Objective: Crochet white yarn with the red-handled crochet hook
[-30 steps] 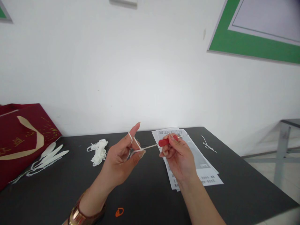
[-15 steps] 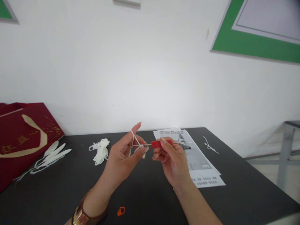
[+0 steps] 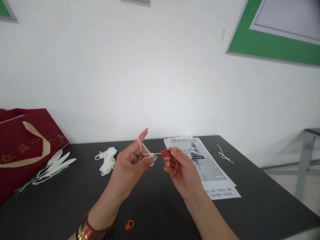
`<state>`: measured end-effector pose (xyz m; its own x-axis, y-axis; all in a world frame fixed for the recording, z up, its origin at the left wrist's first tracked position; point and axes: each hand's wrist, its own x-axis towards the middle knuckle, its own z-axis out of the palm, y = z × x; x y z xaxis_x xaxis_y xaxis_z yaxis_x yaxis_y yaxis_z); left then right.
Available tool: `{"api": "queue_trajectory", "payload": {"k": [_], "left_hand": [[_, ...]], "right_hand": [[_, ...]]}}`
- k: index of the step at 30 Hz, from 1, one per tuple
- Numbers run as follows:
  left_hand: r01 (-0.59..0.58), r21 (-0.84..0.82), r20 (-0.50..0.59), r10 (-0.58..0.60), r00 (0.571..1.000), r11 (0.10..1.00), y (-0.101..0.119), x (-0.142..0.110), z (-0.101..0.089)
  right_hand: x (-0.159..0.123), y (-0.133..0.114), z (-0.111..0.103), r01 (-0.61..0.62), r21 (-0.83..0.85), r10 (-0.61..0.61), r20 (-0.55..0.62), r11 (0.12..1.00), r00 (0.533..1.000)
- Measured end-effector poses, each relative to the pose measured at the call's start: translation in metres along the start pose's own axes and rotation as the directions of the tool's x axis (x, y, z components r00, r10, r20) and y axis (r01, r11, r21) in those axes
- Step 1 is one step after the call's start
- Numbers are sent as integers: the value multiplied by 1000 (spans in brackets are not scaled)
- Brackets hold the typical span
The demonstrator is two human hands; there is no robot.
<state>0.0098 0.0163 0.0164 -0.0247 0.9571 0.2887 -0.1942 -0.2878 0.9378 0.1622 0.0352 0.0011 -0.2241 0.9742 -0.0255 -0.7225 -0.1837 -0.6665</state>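
White yarn (image 3: pixel 145 147) loops round the raised index finger of my left hand (image 3: pixel 131 163). The thumb and other fingers of that hand pinch a small piece of white crochet work (image 3: pixel 151 155). My right hand (image 3: pixel 183 166) is closed on the red handle of a crochet hook (image 3: pixel 166 153), which lies level and points left. The thin metal shaft runs into the yarn at my left fingertips. Left of my hands, a loose bundle of white yarn (image 3: pixel 108 161) rests on the black table (image 3: pixel 150 206).
Printed sheets (image 3: pixel 212 173) lie under and beyond my right hand. An orange stitch marker (image 3: pixel 129 225) is near the front. White leaf-shaped pieces (image 3: pixel 56 165) lie beside a dark red bag (image 3: pixel 27 140) at left. A short knotted white cord (image 3: pixel 223 155) lies at right.
My left index finger has tilted slightly to the left with the yarn. The red handle has turned a little in my right hand. Both hands keep their hold.
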Motion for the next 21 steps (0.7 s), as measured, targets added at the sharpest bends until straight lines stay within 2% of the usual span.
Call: {"api": "queue_trajectory", "payload": {"k": [4, 11, 14, 21], "left_hand": [[21, -110, -17, -23, 1000, 994, -3, -2, 2], [33, -190, -99, -52, 994, 981, -3, 0, 7], [18, -183, -116, -39, 992, 983, -1, -1, 9], [-36, -81, -88, 28, 996, 996, 3, -3, 10]], "right_hand": [[2, 1, -2, -104, 115, 109, -39, 988, 993], [3, 1, 4, -272, 257, 309, -117, 927, 944], [2, 0, 5, -275, 257, 309, -102, 926, 946], [2, 1, -3, -201, 176, 205, -2, 964, 979]]}}
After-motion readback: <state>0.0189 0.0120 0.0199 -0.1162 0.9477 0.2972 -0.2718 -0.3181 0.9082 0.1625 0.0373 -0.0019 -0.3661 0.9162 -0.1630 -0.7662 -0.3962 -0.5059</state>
